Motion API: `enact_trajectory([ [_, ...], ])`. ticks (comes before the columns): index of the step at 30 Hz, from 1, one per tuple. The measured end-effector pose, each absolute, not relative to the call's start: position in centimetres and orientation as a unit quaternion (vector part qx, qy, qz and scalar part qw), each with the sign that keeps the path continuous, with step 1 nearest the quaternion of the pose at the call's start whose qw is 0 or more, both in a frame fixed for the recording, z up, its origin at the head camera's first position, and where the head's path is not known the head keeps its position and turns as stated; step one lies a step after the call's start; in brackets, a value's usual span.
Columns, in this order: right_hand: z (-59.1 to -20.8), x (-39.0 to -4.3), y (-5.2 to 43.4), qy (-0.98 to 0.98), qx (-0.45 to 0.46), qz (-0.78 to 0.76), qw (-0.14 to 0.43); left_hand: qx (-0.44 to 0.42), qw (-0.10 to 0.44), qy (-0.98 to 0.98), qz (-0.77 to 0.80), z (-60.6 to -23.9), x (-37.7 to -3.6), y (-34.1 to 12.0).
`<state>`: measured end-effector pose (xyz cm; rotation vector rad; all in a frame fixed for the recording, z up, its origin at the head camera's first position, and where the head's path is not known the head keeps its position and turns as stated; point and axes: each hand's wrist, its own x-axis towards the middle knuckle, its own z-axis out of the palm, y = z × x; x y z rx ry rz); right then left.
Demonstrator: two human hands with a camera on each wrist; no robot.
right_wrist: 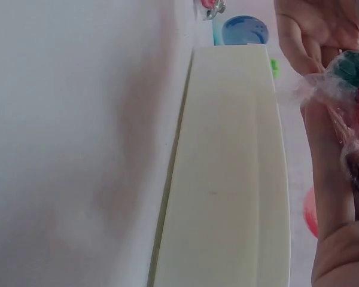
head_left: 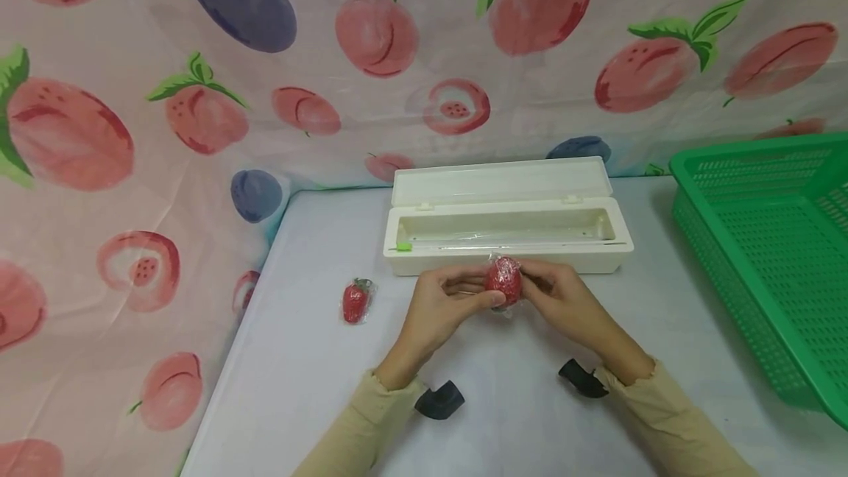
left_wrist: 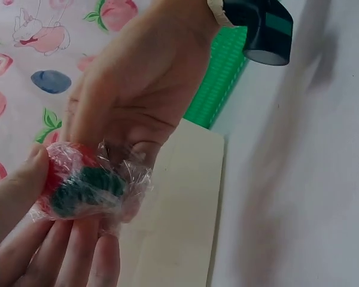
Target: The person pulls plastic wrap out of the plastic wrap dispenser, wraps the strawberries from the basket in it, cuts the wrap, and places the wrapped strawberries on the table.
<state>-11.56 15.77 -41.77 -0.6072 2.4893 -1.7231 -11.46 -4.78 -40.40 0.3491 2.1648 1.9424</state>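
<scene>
In the head view, a red strawberry (head_left: 505, 278) in clear plastic film is held up between both hands, just before the white wrap dispenser. My left hand (head_left: 445, 306) grips it with the thumb on the near side and the fingers behind. My right hand (head_left: 575, 308) holds it from the other side, fingertips on the film. The left wrist view shows the strawberry's dark green leafy end (left_wrist: 87, 190) under crinkled, loosely gathered film. Another film-wrapped strawberry (head_left: 355, 302) lies on the table to the left.
The white dispenser box (head_left: 506, 260) has its lid (head_left: 501, 182) raised, with film inside and a green slider (head_left: 403, 246) at its left. A green basket (head_left: 735, 278) stands at the right. Fruit-printed cloth hangs behind. Black wrist-camera pieces (head_left: 440, 400) sit by both sleeves.
</scene>
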Motion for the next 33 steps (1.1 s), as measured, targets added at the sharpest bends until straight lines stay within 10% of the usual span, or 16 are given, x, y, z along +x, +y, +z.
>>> enact_trajectory([
  [23,-41.50,-11.69,15.48,0.773,-0.206,-0.598,0.058,0.031,0.195,0.697,0.690,-41.06,-11.61,-4.14],
  [33,-41.37,-11.86,15.40,0.790,-0.217,-0.573,-0.013,0.031,0.161,0.691,0.704,-41.11,-11.60,-4.19],
])
